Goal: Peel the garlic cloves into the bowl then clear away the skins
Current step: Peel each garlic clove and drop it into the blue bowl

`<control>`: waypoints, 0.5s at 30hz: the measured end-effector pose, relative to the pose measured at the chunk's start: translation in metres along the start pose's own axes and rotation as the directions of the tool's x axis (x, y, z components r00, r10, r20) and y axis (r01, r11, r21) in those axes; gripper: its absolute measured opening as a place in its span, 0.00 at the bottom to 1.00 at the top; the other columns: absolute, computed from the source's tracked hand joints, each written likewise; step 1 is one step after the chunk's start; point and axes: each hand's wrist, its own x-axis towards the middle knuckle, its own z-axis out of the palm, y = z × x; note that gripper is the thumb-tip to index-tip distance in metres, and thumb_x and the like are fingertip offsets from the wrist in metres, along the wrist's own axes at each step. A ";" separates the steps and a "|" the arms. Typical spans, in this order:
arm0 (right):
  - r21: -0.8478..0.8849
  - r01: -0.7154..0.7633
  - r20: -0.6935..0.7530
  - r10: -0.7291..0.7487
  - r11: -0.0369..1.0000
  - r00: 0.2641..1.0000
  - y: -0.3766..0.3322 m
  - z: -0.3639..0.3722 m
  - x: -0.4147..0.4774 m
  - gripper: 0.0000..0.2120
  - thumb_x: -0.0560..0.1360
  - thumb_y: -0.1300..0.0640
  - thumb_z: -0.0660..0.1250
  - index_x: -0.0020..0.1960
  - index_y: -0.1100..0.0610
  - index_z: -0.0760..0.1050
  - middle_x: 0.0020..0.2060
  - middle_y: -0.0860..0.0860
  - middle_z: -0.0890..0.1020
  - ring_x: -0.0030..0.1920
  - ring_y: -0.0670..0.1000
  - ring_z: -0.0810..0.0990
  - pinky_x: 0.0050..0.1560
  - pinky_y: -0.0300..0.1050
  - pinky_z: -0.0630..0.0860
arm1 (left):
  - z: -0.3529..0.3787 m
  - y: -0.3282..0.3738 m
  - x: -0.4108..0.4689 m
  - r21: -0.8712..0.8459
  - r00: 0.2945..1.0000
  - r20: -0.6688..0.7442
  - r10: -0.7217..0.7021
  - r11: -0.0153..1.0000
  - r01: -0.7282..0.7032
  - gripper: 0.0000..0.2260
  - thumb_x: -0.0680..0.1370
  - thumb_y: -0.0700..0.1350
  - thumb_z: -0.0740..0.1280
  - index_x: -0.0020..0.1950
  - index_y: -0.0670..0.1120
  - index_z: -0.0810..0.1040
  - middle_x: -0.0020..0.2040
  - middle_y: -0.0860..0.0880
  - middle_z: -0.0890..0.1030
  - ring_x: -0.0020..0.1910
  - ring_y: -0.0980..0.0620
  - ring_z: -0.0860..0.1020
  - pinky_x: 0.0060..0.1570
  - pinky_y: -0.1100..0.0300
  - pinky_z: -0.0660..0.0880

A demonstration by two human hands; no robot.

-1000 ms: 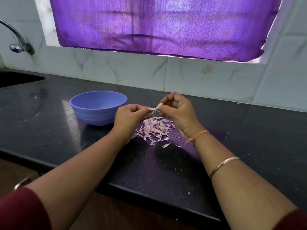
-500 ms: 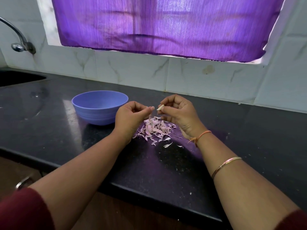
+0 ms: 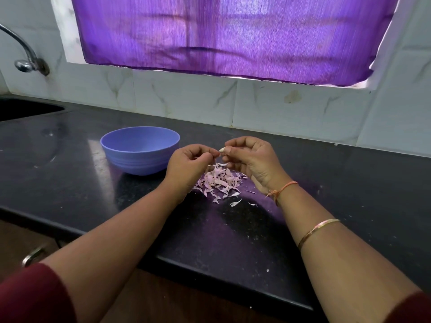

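Your hands nearly meet: right hand (image 3: pixel 253 160) pinches the garlic clove (image 3: pixel 222 149), left hand (image 3: pixel 188 164) curls, its hold unclear. The bowl (image 3: pixel 137 162) lies leftward, just beside your left hand.

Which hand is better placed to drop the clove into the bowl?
Probably the right hand: it pinches the clove. The left hand is nearer the bowl but holds no clove.

The countertop (image 3: pixel 349 183) is black speckled stone, polished and glossy. The bowl (image 3: pixel 140 159) looks like matt blue plastic, the garlic skins (image 3: pixel 219 180) thin and papery, the garlic clove (image 3: pixel 221 149) smooth. The curtain (image 3: pixel 233 31) is ribbed purple cloth, the wall tiles (image 3: pixel 186 101) are glazed, and the tap (image 3: pixel 23 59) and bangle (image 3: pixel 317 229) are shiny metal.
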 end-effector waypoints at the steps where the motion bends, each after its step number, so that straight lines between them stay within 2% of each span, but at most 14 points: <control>1: 0.002 -0.002 -0.001 0.002 1.000 1.000 0.000 0.000 0.000 0.02 0.72 0.69 0.67 0.44 0.64 0.75 0.35 0.58 0.80 0.30 0.47 0.79 0.33 0.36 0.78 | 0.000 -0.001 0.000 0.018 1.000 0.006 0.007 1.000 -0.007 0.11 0.76 0.34 0.63 0.40 0.45 0.82 0.40 0.44 0.83 0.40 0.50 0.79 0.42 0.60 0.79; 5: -0.005 -0.013 -0.001 0.013 1.000 1.000 0.001 -0.001 0.001 0.02 0.73 0.67 0.66 0.43 0.67 0.76 0.33 0.56 0.81 0.29 0.46 0.79 0.33 0.36 0.79 | 0.000 -0.001 0.000 0.004 0.999 0.034 0.004 1.000 -0.004 0.11 0.76 0.34 0.62 0.41 0.44 0.81 0.39 0.47 0.83 0.40 0.53 0.80 0.40 0.64 0.78; 10: -0.021 -0.014 0.002 0.014 1.000 1.000 0.002 -0.002 0.001 0.01 0.73 0.67 0.67 0.43 0.65 0.77 0.31 0.55 0.81 0.29 0.46 0.79 0.33 0.36 0.78 | 0.000 0.002 -0.001 -0.055 0.999 0.031 -0.010 0.998 0.012 0.08 0.76 0.35 0.63 0.41 0.44 0.80 0.41 0.44 0.82 0.41 0.51 0.80 0.39 0.65 0.79; 15: 0.025 -0.015 0.035 0.014 1.000 0.999 0.003 -0.003 0.002 0.04 0.72 0.71 0.66 0.45 0.66 0.77 0.29 0.53 0.81 0.29 0.46 0.80 0.35 0.36 0.80 | -0.002 0.000 -0.002 -0.034 0.998 0.062 0.026 0.999 -0.024 0.02 0.74 0.40 0.70 0.45 0.45 0.82 0.42 0.42 0.83 0.40 0.51 0.80 0.45 0.59 0.79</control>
